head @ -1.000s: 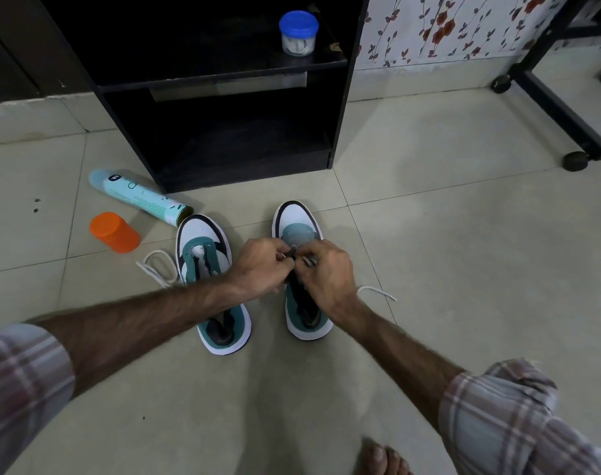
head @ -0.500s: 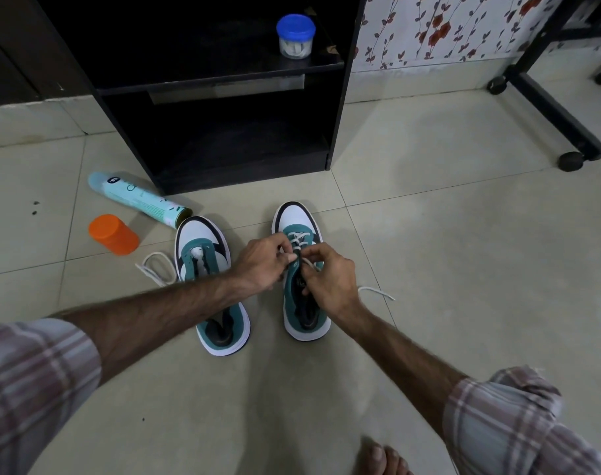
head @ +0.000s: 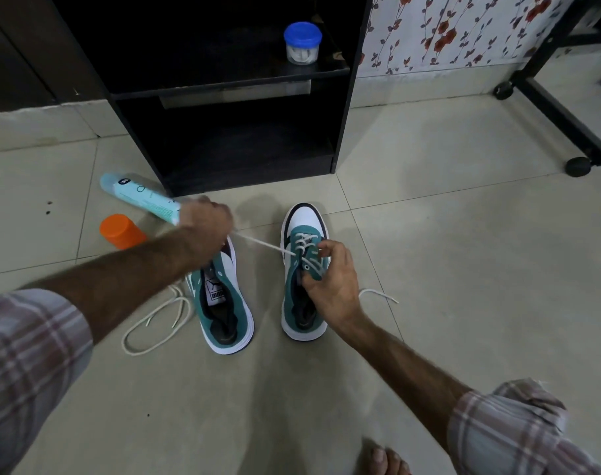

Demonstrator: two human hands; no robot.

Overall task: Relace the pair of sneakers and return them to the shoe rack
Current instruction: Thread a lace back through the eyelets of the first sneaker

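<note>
Lacing step, right-hand teal-and-white sneaker (head: 304,272) on the tiled floor near the black shoe rack (head: 230,97): left hand (head: 203,228) pinches white lace (head: 265,246) and draws it taut leftward; right hand (head: 330,279) grips the eyelet flap. Next judged: thread the following eyelet.

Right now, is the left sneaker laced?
No: the left sneaker shows no lace through its eyelets, and a loose white lace lies on the floor beside it.
</note>
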